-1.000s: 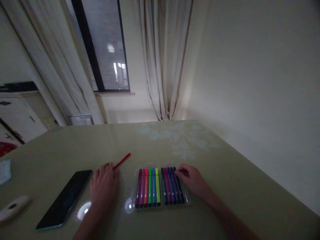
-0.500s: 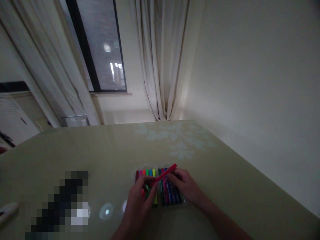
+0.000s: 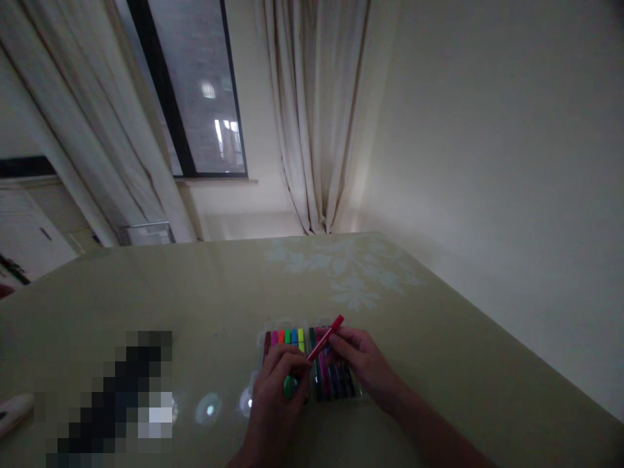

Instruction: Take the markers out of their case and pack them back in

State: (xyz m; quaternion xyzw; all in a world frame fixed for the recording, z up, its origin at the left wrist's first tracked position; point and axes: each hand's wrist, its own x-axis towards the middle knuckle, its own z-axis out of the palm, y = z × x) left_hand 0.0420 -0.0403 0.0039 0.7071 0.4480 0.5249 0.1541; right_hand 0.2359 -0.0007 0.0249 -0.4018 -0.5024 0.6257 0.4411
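Observation:
A red marker pen slants upward to the right over a clear plastic marker case. Its upper part is pinched between the thumb and fingers of my right hand. The fingertips of my left hand close around its lower end. Beneath my hands lies the open case, with several coloured markers in two side-by-side halves. Bright ones, such as a yellow marker, fill the left half; dark ones, such as a green marker, fill the right. My left hand covers much of the left half.
The case rests on a glossy greenish table with a pale floral pattern. On the left are a blurred-out dark shape and a white object at the edge. A wall runs along the right side, and curtains hang behind.
The red marker has become steeper, its lower end shifting right. My left fingers have curled closer together around that end. My right hand has stayed nearly in place.

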